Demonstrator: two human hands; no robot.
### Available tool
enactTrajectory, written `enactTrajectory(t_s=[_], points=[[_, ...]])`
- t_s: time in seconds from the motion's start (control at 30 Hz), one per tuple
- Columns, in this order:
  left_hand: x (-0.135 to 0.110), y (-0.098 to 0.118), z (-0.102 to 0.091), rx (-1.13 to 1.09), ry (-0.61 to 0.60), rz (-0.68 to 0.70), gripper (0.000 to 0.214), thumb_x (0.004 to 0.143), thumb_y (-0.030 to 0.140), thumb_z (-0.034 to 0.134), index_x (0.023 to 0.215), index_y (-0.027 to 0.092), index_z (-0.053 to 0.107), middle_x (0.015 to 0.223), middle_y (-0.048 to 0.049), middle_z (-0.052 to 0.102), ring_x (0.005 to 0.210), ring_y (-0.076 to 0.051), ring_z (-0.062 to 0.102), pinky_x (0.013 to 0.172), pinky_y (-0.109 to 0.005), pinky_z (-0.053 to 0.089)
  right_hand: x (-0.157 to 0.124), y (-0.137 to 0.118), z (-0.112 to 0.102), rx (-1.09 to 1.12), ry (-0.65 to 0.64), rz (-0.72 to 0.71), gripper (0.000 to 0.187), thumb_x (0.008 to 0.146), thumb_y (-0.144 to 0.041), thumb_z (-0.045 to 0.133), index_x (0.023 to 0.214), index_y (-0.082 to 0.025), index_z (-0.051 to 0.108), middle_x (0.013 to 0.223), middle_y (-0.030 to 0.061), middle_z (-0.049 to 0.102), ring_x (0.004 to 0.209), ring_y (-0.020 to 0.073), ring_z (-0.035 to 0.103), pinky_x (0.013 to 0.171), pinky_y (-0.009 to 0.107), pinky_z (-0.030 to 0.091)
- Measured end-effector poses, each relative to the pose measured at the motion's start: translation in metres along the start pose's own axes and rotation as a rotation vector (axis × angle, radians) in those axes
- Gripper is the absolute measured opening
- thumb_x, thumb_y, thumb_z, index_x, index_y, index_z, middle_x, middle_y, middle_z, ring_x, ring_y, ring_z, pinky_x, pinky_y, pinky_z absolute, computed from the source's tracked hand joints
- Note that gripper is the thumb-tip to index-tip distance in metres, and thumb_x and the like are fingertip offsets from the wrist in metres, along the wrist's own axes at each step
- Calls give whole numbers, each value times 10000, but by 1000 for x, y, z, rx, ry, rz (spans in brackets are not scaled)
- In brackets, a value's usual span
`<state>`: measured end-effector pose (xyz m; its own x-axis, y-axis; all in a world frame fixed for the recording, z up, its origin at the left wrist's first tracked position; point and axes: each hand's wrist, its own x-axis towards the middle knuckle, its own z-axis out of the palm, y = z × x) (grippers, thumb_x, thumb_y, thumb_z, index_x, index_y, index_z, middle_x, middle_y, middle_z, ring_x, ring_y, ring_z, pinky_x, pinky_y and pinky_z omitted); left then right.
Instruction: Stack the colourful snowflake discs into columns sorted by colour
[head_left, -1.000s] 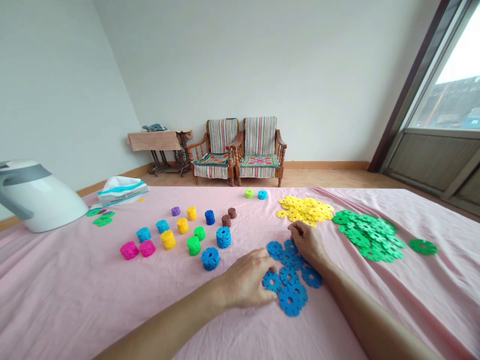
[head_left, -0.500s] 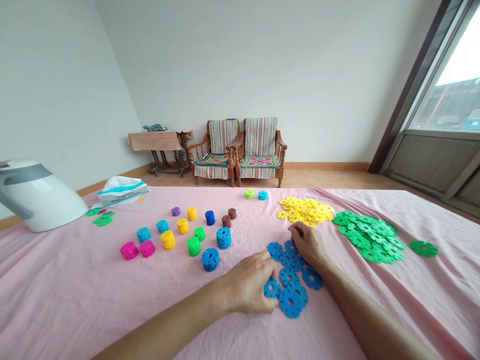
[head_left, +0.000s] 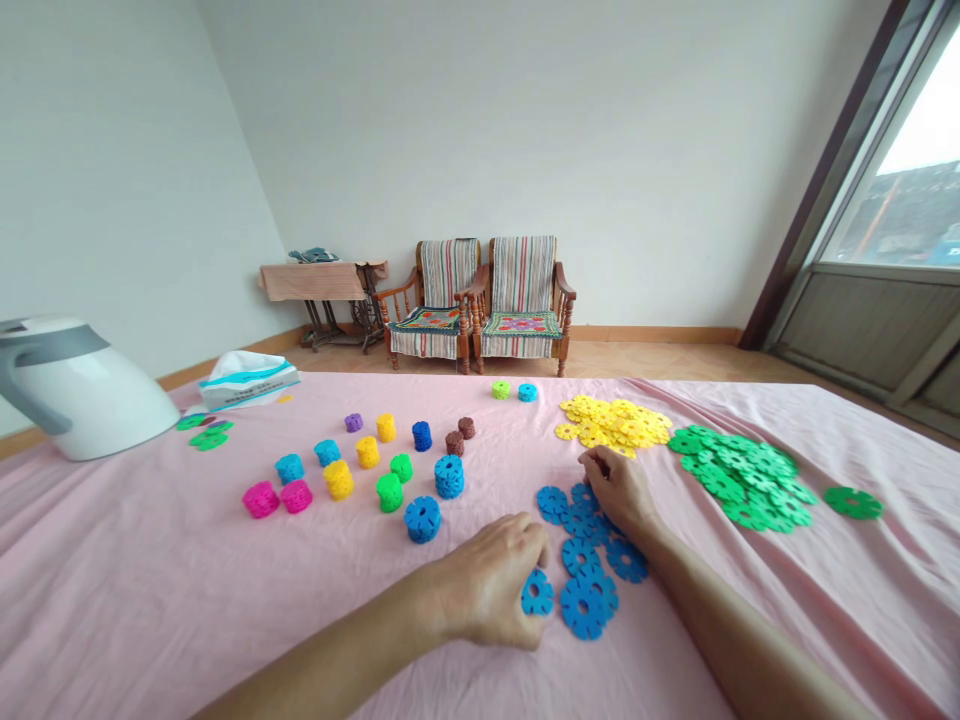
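Observation:
Between the thumb and fingers of my left hand (head_left: 495, 580) is a blue notched disc (head_left: 538, 594), gripped by its edge just left of a loose group of blue discs (head_left: 587, 604). My right hand (head_left: 621, 490) rests at the far right side of that group, fingers curled downward; whatever its fingertips hold, if anything, is hidden. Two blue disc stacks, a nearer one (head_left: 422, 520) and a farther one (head_left: 449, 477), stand upright beyond my left hand.
Several small coloured stacks, such as a pink one (head_left: 260, 499) and a yellow one (head_left: 338, 480), stand to the left. A yellow disc pile (head_left: 619, 422) and a green disc pile (head_left: 742, 475) lie right. A kettle (head_left: 97, 400) and tissue pack (head_left: 250, 382) sit far left.
My left hand has drawn slightly left and toward me, taking a blue disc away from the group. My right hand stays nearly in place.

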<state>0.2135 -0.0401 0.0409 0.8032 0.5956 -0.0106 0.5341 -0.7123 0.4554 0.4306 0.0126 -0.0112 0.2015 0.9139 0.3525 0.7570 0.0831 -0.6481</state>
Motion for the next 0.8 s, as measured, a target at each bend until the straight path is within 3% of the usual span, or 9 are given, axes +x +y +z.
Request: enactTrajectory(t_s=[0.1, 0.2, 0.33, 0.43, 0.57, 0.8], points=[[-7, 0, -5, 1, 20, -25, 332, 561, 209, 661, 855, 207, 506, 890, -21, 533, 838, -199, 534, 756, -275, 457, 1, 3, 2, 21, -9, -1, 259, 798, -348, 377, 674, -200, 549, 591, 13, 616, 563, 165, 560, 550, 260, 361], [-20, -6, -24, 17, 91, -91, 293, 591, 191, 631, 867, 216, 539, 884, -10, 530, 814, -181, 531, 709, -264, 443, 1, 5, 3, 29, -5, -2, 254, 796, -350, 381, 669, -201, 543, 586, 11, 613, 558, 164, 559, 544, 258, 358], [-38, -32, -60, 66, 211, -205, 282, 611, 157, 590, 885, 213, 563, 870, 2, 522, 777, -162, 514, 685, -260, 419, 1, 5, 3, 11, 7, -12, 248, 794, -342, 388, 646, -204, 532, 584, 12, 619, 550, 160, 558, 542, 258, 354], [-48, -57, -75, 76, 227, -263, 273, 646, 180, 578, 918, 208, 568, 844, 4, 529, 759, -160, 512, 664, -252, 411, 1, 5, 2, 16, 3, -9, 244, 792, -338, 389, 637, -207, 526, 573, 10, 617, 544, 162, 558, 536, 260, 350], [-57, -77, -77, 142, 215, -286, 259, 657, 218, 585, 916, 217, 580, 886, 0, 546, 780, -169, 514, 676, -256, 396, 2, 6, 3, 39, 1, -6, 235, 791, -339, 391, 650, -212, 529, 574, 7, 618, 547, 165, 560, 530, 263, 350], [-60, -79, -74, 169, 185, -268, 256, 637, 204, 584, 892, 227, 583, 891, 2, 566, 837, -197, 517, 717, -269, 386, 2, 10, 5, 38, -7, -1, 231, 786, -336, 397, 680, -212, 561, 586, 10, 631, 547, 168, 554, 536, 267, 357]])
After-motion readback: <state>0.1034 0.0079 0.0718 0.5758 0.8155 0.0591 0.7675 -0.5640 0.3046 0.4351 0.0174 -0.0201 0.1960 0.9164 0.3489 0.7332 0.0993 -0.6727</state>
